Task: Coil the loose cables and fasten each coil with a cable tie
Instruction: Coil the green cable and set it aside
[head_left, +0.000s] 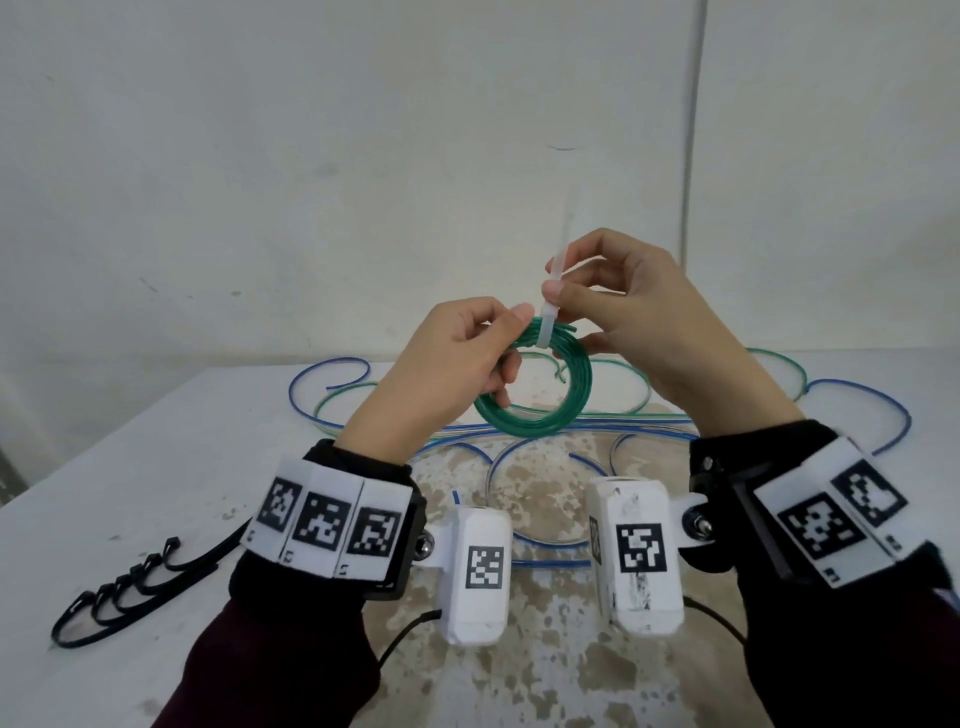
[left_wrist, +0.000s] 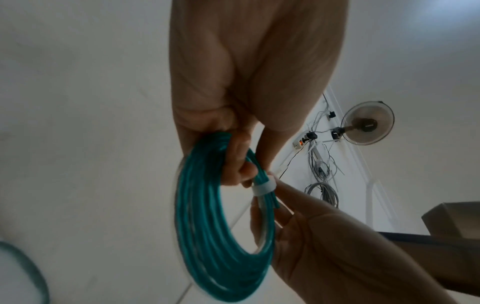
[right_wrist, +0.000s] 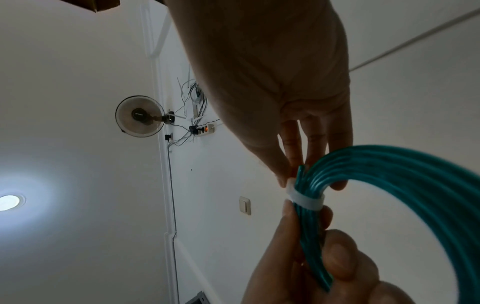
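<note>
Above table (head_left: 156, 441), left hand (head_left: 441, 374) gripping green coil (head_left: 540, 410), right hand (head_left: 660, 332) pinching white tie (head_left: 548, 322)

No readable text anywhere; the wrist bands (head_left: 332, 519) carry only black-and-white square markers.

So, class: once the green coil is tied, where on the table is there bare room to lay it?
Bare table lies between the black cable ties and the loose blue and green cables. The middle and far right are crowded with cable loops, under the green coil.
</note>
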